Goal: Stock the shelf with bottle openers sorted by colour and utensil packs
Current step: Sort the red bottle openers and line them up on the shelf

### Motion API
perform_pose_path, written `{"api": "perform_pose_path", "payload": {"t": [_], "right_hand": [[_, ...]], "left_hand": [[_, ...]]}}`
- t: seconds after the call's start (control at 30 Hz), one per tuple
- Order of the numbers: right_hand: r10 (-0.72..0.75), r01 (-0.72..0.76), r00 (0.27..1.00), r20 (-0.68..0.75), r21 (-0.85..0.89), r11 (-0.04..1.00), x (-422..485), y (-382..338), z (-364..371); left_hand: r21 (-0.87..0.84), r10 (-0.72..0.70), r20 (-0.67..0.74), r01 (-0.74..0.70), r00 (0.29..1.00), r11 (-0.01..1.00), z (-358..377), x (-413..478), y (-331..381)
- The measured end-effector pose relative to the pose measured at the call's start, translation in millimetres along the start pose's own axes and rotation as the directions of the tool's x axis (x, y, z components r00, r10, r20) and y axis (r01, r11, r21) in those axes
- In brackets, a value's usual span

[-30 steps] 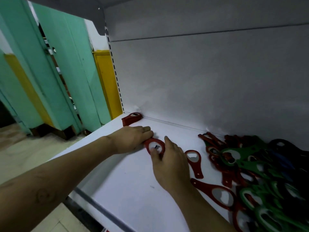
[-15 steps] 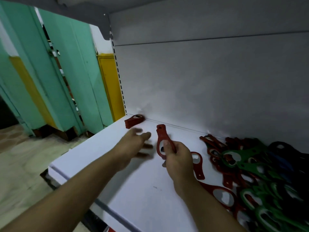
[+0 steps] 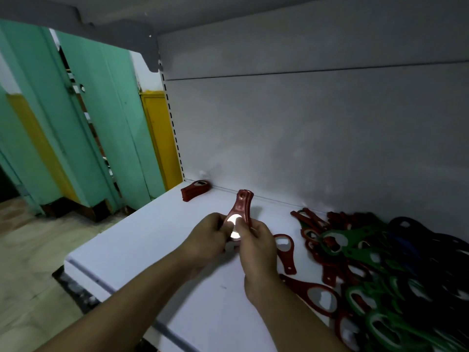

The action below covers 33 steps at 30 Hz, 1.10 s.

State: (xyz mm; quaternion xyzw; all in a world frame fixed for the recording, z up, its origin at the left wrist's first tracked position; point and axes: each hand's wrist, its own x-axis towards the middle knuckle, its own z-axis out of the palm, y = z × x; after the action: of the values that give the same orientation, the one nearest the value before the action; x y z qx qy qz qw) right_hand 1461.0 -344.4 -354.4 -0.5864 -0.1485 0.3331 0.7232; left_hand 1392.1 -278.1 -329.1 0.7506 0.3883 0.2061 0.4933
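The left grip (image 3: 208,240) and right grip (image 3: 256,247) both pinch the ring end of the held red openers (image 3: 242,207), handles up, above the white shelf (image 3: 152,250). Behind and left of them lies a red stack (image 3: 195,190). To their right sprawls a mixed pile (image 3: 380,262) of red, green and dark openers.

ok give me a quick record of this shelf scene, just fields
left hand: grips held red bottle openers
right hand: grips the same ones, handles pointing up
sorted: red bottle opener stack in back left corner of white shelf
loose: single red opener flat beside right hand
unsorted: mixed pile of red, green and dark openers, right side
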Motion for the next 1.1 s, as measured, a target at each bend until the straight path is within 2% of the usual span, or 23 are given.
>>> {"api": "perform_pose_path", "payload": {"t": [0.1, 0.17, 0.2, 0.23, 0.27, 0.3, 0.33, 0.37, 0.43, 0.53, 0.63, 0.83, 0.93, 1.03, 1.1], "right_hand": [[-0.017, 0.018, 1.0, 0.013, -0.086, 0.996, 0, 3, -1], [-0.074, 0.084, 0.996, 0.049, -0.258, 0.962, -3, 5, -1], [-0.138, 0.16, 0.987, 0.08, -0.425, 0.891, -4, 7, -2], [-0.219, 0.256, 0.966, 0.137, -0.616, 0.745, -5, 9, -3], [-0.284, 0.345, 0.934, 0.219, -0.761, 0.548, -7, 10, -4], [-0.3, 0.406, 0.903, 0.306, -0.835, 0.372, -8, 11, -4], [-0.274, 0.438, 0.887, 0.371, -0.863, 0.252, -8, 13, -4], [-0.222, 0.451, 0.884, 0.412, -0.875, 0.174, -8, 14, -4], [-0.145, 0.46, 0.884, 0.445, -0.883, 0.096, -7, 17, -6], [-0.085, 0.45, 0.892, 0.444, -0.889, 0.082, -7, 17, -5], [-0.06, 0.439, 0.898, 0.436, -0.896, 0.061, -4, 17, -5], [-0.068, 0.443, 0.896, 0.438, -0.893, 0.084, -5, 14, -2], [-0.082, 0.443, 0.896, 0.437, -0.892, 0.087, -3, 16, -3], [-0.067, 0.43, 0.903, 0.425, -0.899, 0.084, -3, 18, -3], [-0.067, 0.424, 0.905, 0.419, -0.901, 0.093, -3, 18, -3]], "left_hand": [[0.059, -0.099, 0.043, 0.096, 0.994, 0.994, -13, 17, 1], [0.168, -0.165, 0.039, 0.156, 0.986, 0.973, -28, 39, -3], [0.247, -0.188, 0.028, 0.175, 0.982, 0.953, -36, 52, -6], [0.328, -0.213, 0.013, 0.197, 0.977, 0.924, -45, 63, -8], [0.405, -0.233, 0.001, 0.213, 0.973, 0.889, -52, 74, -9], [0.463, -0.244, -0.002, 0.217, 0.97, 0.86, -58, 82, -8], [0.499, -0.247, -0.003, 0.215, 0.969, 0.839, -62, 87, -4], [0.534, -0.238, -0.007, 0.205, 0.971, 0.82, -65, 91, 0], [0.582, -0.219, -0.024, 0.192, 0.975, 0.79, -68, 102, 6], [0.65, -0.217, -0.017, 0.175, 0.976, 0.739, -67, 112, 9], [0.726, -0.139, -0.059, 0.138, 0.989, 0.673, -64, 119, -1], [0.702, -0.02, -0.106, 0.089, 0.994, 0.706, -60, 119, -20], [0.713, 0.1, -0.089, -0.007, 0.991, 0.701, -60, 114, -26], [0.781, 0.097, -0.124, 0.037, 0.988, 0.623, -57, 115, -35], [0.756, 0.116, -0.191, 0.071, 0.975, 0.651, -52, 118, -39]]}}
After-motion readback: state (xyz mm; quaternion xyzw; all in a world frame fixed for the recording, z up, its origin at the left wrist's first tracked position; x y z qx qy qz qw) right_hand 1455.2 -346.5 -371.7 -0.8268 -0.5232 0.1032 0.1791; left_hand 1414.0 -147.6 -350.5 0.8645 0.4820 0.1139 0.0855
